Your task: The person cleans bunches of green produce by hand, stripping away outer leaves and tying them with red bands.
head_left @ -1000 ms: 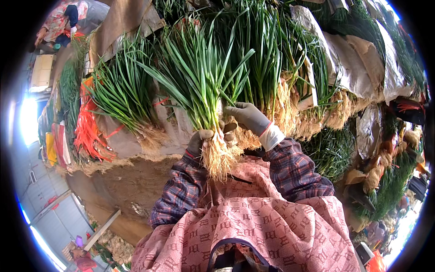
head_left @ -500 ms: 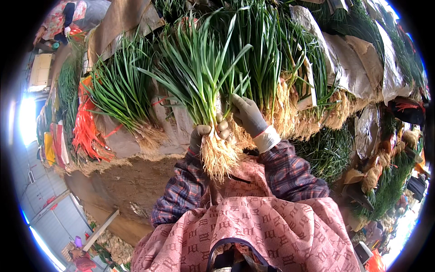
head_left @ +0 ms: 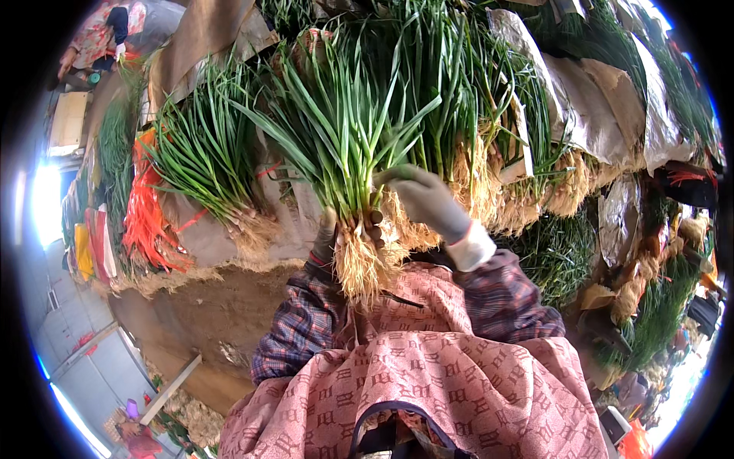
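A bunch of green garlic (head_left: pixel 353 164) stands upright in front of me, its flat leaves spread upward and its pale roots hanging down. My left hand (head_left: pixel 327 233), in a grey glove, is wrapped round the lower stems just above the roots; its fingertips show on the right side. At the right of the bunch is my right hand (head_left: pixel 427 200), gloved too, its fingers bent toward the stems. Motion smears those fingers, and whether they grip a stem cannot be made out.
A smaller bunch of green garlic (head_left: pixel 210 149) lies on the bench to the left, beside orange-red plastic strips (head_left: pixel 144 218). More rooted plants (head_left: pixel 480 180) are piled at the right, near brown sheets (head_left: pixel 592 107). Another person (head_left: pixel 103 34) is at the far left.
The bunch in my left hand looks fuller. My right hand has shifted slightly to the right and its fingers have blurred.
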Action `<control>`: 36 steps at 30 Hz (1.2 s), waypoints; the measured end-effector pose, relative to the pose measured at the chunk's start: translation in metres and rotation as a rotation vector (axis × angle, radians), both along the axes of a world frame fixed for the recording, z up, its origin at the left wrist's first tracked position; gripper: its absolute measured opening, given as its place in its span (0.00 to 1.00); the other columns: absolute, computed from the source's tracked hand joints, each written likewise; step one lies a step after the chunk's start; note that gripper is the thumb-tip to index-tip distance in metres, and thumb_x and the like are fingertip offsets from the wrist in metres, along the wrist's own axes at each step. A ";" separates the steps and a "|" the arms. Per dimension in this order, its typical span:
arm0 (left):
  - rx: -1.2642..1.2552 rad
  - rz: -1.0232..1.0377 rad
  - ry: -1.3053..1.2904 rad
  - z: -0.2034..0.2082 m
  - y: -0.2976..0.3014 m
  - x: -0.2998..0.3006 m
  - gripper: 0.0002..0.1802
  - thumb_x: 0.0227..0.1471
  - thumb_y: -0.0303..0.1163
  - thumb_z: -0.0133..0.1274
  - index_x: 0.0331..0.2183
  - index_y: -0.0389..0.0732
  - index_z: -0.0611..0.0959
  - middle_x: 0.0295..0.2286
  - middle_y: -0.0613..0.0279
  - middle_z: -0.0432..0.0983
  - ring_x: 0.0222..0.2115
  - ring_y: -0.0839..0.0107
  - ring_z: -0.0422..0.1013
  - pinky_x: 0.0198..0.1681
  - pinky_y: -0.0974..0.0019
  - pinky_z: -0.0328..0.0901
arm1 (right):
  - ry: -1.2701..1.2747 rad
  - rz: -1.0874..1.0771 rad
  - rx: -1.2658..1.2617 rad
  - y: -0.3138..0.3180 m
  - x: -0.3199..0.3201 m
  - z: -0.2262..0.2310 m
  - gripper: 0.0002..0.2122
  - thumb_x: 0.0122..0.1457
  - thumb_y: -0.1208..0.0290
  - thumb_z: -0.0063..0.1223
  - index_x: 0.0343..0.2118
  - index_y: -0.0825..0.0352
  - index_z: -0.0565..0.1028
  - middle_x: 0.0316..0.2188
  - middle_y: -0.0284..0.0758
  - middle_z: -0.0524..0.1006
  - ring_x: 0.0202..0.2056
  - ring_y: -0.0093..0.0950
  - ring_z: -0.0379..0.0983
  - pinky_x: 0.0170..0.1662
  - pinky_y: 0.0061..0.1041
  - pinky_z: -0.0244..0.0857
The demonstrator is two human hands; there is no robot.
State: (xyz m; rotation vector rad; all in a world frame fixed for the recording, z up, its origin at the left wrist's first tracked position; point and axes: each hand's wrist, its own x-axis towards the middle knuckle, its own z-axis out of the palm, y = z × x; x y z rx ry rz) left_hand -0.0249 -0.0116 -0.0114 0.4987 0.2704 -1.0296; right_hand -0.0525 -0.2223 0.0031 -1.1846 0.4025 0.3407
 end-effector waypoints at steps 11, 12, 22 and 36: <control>-0.690 -0.146 -0.306 0.006 0.040 0.053 0.33 0.49 0.33 0.57 0.54 0.35 0.65 0.24 0.65 0.72 0.25 0.70 0.72 0.37 0.57 0.72 | 0.151 -0.135 -0.833 -0.039 -0.022 -0.044 0.15 0.63 0.58 0.47 0.36 0.68 0.74 0.23 0.34 0.75 0.24 0.24 0.70 0.28 0.27 0.63; -0.512 -0.070 -0.359 0.021 0.045 0.056 0.34 0.49 0.32 0.56 0.55 0.35 0.64 0.23 0.67 0.70 0.24 0.72 0.70 0.36 0.57 0.72 | 0.227 -0.022 -0.994 -0.039 -0.016 -0.051 0.16 0.62 0.56 0.48 0.34 0.68 0.73 0.22 0.36 0.76 0.25 0.28 0.72 0.28 0.29 0.64; 0.179 0.055 -0.194 0.037 0.024 0.033 0.25 0.46 0.36 0.57 0.46 0.35 0.73 0.38 0.52 0.74 0.39 0.58 0.74 0.49 0.45 0.69 | 0.025 -0.007 -1.315 -0.011 0.003 -0.013 0.14 0.59 0.55 0.51 0.24 0.59 0.73 0.16 0.32 0.74 0.17 0.31 0.71 0.20 0.31 0.61; 0.028 0.023 -0.046 0.002 0.014 0.017 0.24 0.46 0.38 0.57 0.44 0.36 0.76 0.46 0.41 0.72 0.40 0.53 0.75 0.38 0.54 0.76 | 0.179 0.046 0.490 0.003 0.009 -0.037 0.18 0.64 0.51 0.45 0.43 0.63 0.71 0.18 0.23 0.69 0.16 0.14 0.63 0.17 0.13 0.52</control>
